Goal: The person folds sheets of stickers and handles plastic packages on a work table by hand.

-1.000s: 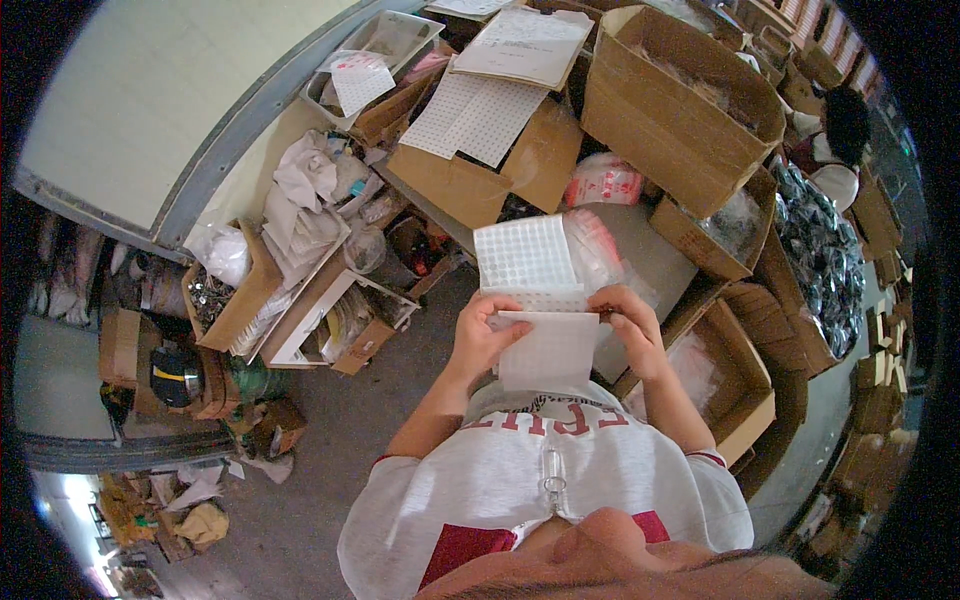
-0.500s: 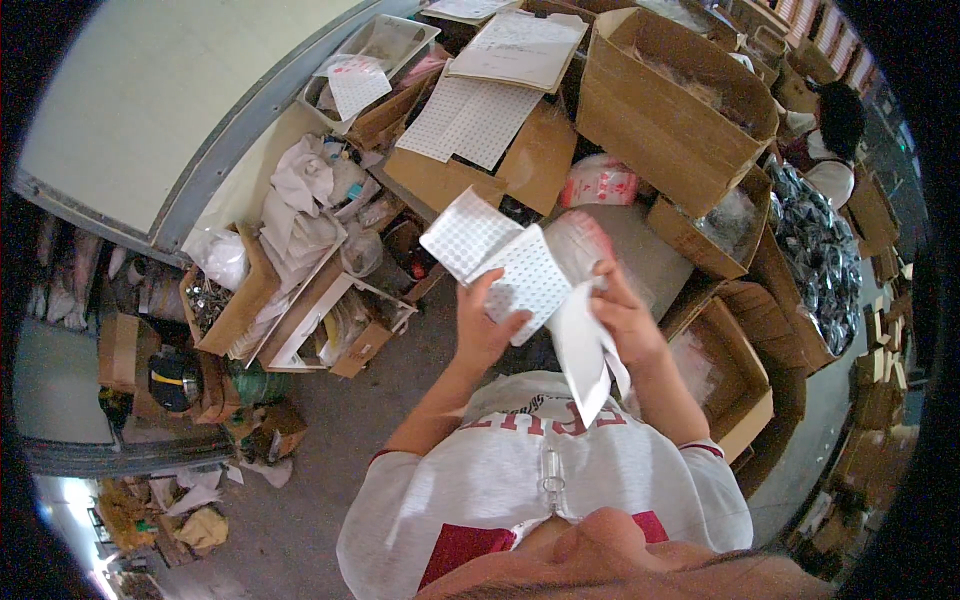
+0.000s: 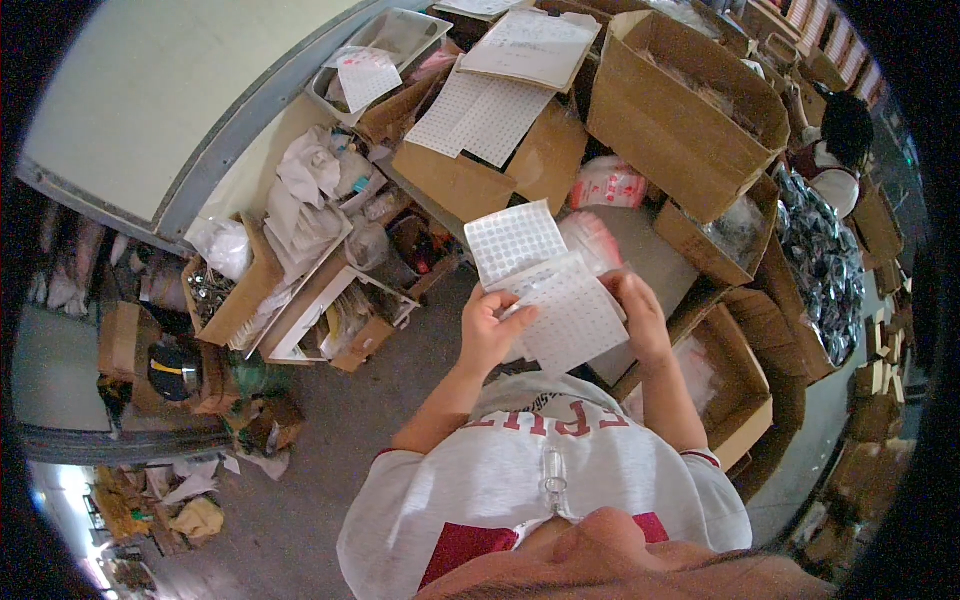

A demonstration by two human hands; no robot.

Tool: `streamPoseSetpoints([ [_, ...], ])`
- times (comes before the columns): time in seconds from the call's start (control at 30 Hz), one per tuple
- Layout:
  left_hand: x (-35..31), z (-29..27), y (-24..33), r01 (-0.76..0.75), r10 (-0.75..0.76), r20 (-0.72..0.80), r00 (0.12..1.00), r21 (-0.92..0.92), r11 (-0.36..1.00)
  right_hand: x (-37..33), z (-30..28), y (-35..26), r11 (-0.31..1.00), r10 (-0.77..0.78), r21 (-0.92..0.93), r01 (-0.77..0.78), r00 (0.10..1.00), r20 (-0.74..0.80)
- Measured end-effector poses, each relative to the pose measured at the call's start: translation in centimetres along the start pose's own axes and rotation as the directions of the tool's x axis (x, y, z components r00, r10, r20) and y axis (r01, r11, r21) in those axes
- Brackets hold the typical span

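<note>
- Currently, your left hand (image 3: 492, 328) is clamping its fingers on the left side of the nearer dotted sheet (image 3: 578, 318), thumb on top.
- Your right hand (image 3: 643, 308) is touching that sheet's right edge; cannot tell whether its fingers are pinching.
- Nearer dotted sheet is lying tilted between both hands; long axis unclear.
- Farther dotted sheet (image 3: 515, 242) is projecting beyond your left fingers, away from your body, left hand being nearer.
</note>
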State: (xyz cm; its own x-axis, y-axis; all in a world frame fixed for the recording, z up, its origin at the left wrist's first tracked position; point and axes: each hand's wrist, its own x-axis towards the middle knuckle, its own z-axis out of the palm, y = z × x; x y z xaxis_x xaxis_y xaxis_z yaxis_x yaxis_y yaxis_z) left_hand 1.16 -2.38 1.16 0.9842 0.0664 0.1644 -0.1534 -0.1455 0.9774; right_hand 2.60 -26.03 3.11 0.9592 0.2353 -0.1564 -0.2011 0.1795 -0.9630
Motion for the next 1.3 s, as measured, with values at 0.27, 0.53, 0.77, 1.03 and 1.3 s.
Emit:
streamPoseSetpoints([
  [0.27,0.4,-0.5,1.0,-0.156,0.136,0.133,0.982,0.154,0.976,-0.1,1.9,-2.3,0.741,-0.261,-0.59,0.321,0.947,0.188],
  [0.53,-0.3,-0.7,-0.8,0.095,-0.064,0.175,0.983,-0.179,0.979,-0.2,1.4,1.5,0.925,-0.015,-0.379,0.019,1.0,0.013],
  [0.77,0.0,-0.6,0.4,-0.06,0.05,0.212,0.976,0.04,0.997,-0.3,1.5,0.3,0.859,-0.109,-0.503,0.092,0.994,-0.004],
  [1.03,-0.1,-0.3,-0.2,-0.041,0.042,0.177,0.983,-0.009,0.999,-1.2,2.2,-1.6,0.753,-0.113,-0.641,0.147,0.989,0.094],
  [1.3,0.2,-0.5,1.3,-0.172,0.141,0.217,0.966,0.13,0.976,-1.4,1.6,-2.3,0.432,-0.433,-0.783,0.448,0.864,0.255],
])
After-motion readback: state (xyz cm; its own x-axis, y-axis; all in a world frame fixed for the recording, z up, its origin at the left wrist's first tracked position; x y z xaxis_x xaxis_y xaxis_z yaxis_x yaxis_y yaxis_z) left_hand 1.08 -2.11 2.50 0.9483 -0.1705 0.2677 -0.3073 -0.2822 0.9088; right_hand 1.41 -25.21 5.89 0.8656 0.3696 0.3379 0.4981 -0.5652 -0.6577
